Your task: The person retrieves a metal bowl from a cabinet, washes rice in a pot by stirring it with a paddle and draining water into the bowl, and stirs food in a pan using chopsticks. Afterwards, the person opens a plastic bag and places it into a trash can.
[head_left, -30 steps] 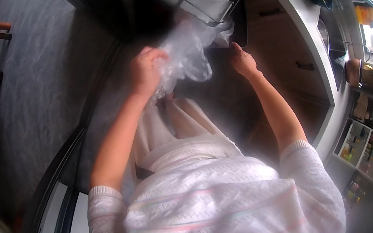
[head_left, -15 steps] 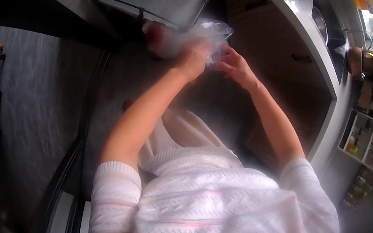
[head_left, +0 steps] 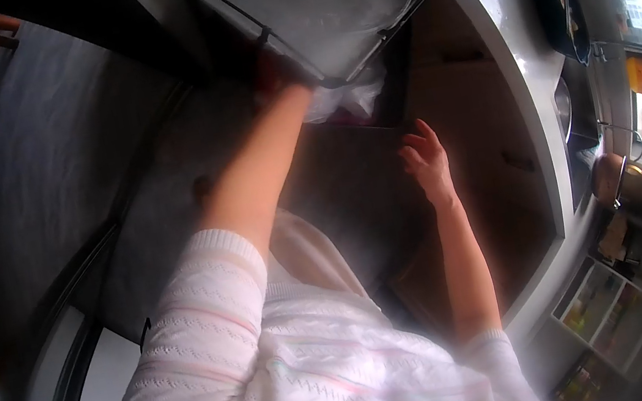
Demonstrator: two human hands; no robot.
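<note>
My left arm reaches forward, and its hand goes out of sight under the near edge of a pale tray (head_left: 313, 8) in a dark frame; only the wrist (head_left: 299, 103) shows. Beside that wrist is a crumpled clear plastic bag (head_left: 355, 98), partly covered by the tray. Something red (head_left: 268, 68) sits in shadow just left of the wrist; its kind cannot be made out. My right hand (head_left: 427, 160) is raised below and right of the bag, apart from it, with fingers loosely spread and nothing in them.
Wooden drawers with dark handles (head_left: 518, 160) stand to the right beneath a white counter (head_left: 508, 81). On the counter is a dark green basin (head_left: 559, 17). A white shelf unit (head_left: 606, 305) with small items is at the lower right. A sliding-door track runs along the left.
Both hands were together at the plastic bag. My left hand has since gone forward under the tray, and my right hand has come away from the bag. The view has shifted slightly.
</note>
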